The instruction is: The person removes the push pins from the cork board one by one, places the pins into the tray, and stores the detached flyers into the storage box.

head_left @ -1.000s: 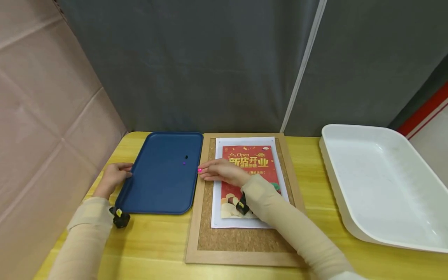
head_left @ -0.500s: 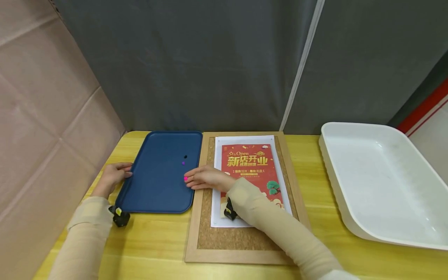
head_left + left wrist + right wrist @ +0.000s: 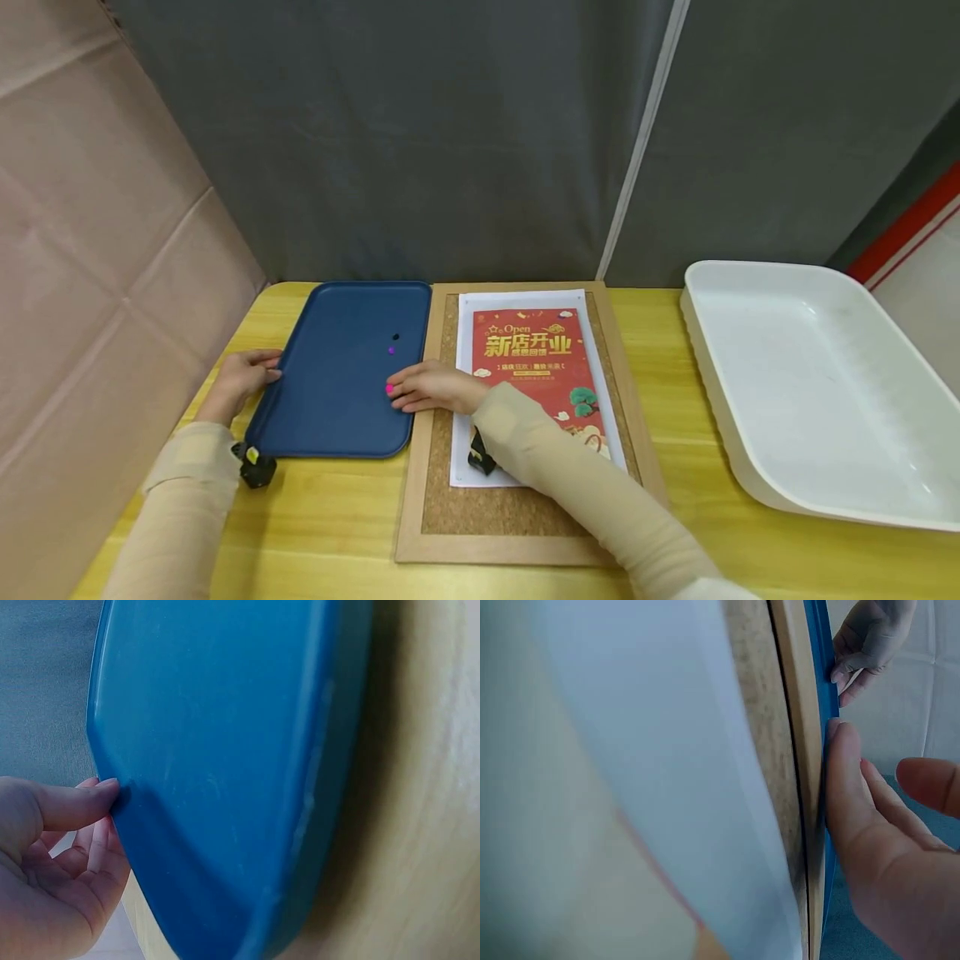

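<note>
Long beige sleeves (image 3: 176, 517) with broad cuffs (image 3: 193, 450) and small black wrist cameras (image 3: 257, 472), the left one with a yellow patch (image 3: 252, 455)

Wooden table (image 3: 330, 517) shared by tray (image 3: 322, 417), board (image 3: 517, 512) and tub (image 3: 825, 375)

At the left of the table, the blue tray is laid flat. The wood-framed cork board is placed just beside its right edge, and its near end is set closer to the front than the tray's. Well apart from the board, at the right, the white tub is placed, with yellow wood seen between.
</note>
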Available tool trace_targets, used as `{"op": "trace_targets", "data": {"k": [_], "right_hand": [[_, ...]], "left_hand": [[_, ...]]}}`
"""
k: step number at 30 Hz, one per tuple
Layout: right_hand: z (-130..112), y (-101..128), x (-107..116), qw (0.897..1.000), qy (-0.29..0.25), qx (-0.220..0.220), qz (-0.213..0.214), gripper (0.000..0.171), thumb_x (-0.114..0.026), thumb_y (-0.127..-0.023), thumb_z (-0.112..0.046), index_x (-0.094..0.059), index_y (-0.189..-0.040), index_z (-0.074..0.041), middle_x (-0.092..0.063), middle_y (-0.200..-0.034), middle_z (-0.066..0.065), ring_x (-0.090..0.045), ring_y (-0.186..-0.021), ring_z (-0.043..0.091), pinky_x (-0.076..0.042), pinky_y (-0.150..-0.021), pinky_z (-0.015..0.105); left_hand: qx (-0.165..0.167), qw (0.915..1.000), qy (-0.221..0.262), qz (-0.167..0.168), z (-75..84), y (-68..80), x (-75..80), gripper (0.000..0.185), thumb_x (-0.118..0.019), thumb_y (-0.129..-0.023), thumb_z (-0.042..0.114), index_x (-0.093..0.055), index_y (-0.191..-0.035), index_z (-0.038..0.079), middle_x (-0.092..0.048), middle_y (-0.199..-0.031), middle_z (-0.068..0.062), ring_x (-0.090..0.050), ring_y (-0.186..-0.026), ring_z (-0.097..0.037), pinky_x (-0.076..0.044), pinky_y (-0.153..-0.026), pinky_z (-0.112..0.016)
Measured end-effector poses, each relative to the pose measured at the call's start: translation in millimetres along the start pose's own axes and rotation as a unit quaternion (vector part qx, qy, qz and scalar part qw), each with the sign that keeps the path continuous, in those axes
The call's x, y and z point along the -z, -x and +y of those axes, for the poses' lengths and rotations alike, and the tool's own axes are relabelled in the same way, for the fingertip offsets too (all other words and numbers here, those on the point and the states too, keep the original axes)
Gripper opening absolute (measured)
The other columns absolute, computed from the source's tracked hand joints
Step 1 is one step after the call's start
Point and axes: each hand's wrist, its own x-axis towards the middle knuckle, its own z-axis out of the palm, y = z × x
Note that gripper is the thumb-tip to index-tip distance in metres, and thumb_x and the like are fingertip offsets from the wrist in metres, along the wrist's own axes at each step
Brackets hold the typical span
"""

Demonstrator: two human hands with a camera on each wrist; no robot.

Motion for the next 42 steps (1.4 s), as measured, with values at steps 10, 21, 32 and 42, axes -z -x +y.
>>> {"op": "trace_targets", "data": {"k": [10,21,32,42], "right_hand": [[-1.4,1.3,-1.7,1.000,0.003,-0.008,0.005,0.038,-0.042,-0.100,-0.010,-0.050,-0.135,0.004,-0.059,-0.132,0.019,-0.058,-0.122,0.030,-0.051,-0.098,0.034],[-0.5,-0.1,0.7,1.000,0.004,-0.007,-0.002,0.039,-0.041,-0.100,-0.009,-0.047,-0.137,0.003,-0.057,-0.133,0.021,-0.057,-0.124,0.032,-0.048,-0.102,0.036],[-2.0,11.5,11.0,1.000,0.010,0.011,-0.015,0.037,-0.042,-0.102,-0.014,-0.050,-0.135,0.001,-0.059,-0.131,0.020,-0.060,-0.119,0.030,-0.050,-0.099,0.036],[-16.4,50.9,48.1,0.999,0.005,0.041,0.031,0.039,-0.044,-0.100,-0.015,-0.051,-0.135,-0.001,-0.060,-0.129,0.020,-0.062,-0.116,0.031,-0.048,-0.101,0.037]], "left_hand": [[0.000,1.0000,0.003,-0.009,1.2,0.4,1.1,0.051,-0.047,-0.096,-0.002,-0.031,-0.143,-0.012,-0.038,-0.143,-0.034,-0.047,-0.124,-0.040,-0.049,-0.090,-0.033],[-0.006,1.0000,-0.001,0.002,0.7,0.6,-0.8,0.050,-0.048,-0.095,-0.002,-0.034,-0.142,-0.012,-0.041,-0.141,-0.034,-0.050,-0.120,-0.038,-0.044,-0.073,-0.013],[0.003,1.0000,0.006,-0.007,1.3,1.7,-0.5,0.050,-0.045,-0.096,-0.002,-0.031,-0.143,-0.012,-0.038,-0.142,-0.034,-0.046,-0.125,-0.041,-0.049,-0.091,-0.033],[-0.008,1.0000,0.002,-0.004,3.3,3.7,0.4,0.049,-0.046,-0.096,-0.003,-0.032,-0.142,-0.014,-0.039,-0.141,-0.035,-0.050,-0.120,-0.038,-0.045,-0.072,-0.012]]}}
